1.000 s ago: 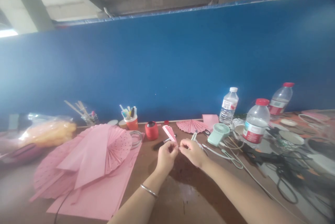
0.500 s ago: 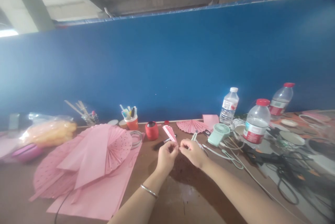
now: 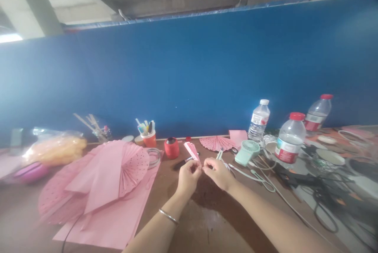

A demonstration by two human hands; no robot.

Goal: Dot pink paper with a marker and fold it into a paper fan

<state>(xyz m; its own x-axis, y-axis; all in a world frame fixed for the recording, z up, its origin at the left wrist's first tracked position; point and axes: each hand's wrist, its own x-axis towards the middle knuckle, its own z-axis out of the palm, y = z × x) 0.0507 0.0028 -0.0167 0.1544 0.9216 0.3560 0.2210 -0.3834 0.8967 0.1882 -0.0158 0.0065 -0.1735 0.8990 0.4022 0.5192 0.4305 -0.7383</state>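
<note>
A narrow, pleated pink paper fan [image 3: 191,150], folded up, leans up and to the left out of the fingers of my left hand [image 3: 188,176]. The left fingers are closed around its lower end. My right hand [image 3: 219,174] is pinched, its fingertips meeting the left ones at the base of the fan. What lies between the right fingertips is too small to make out. Behind the hands, an opened pink paper fan [image 3: 217,142] lies near the partition. A pale clip-like tool [image 3: 219,153] shows just beyond the right hand.
Large pink fans [image 3: 134,166] and pink sheets [image 3: 118,225] are heaped at left. A red round object [image 3: 171,148] and a pen cup [image 3: 149,139] stand behind. At right are a mint handheld fan [image 3: 247,152], cables, and several bottles [image 3: 291,138]. A blue partition [image 3: 189,71] closes the back.
Almost nothing differs. Both hands keep their pinched pose at the fan's base, and the whole view has shifted very slightly.
</note>
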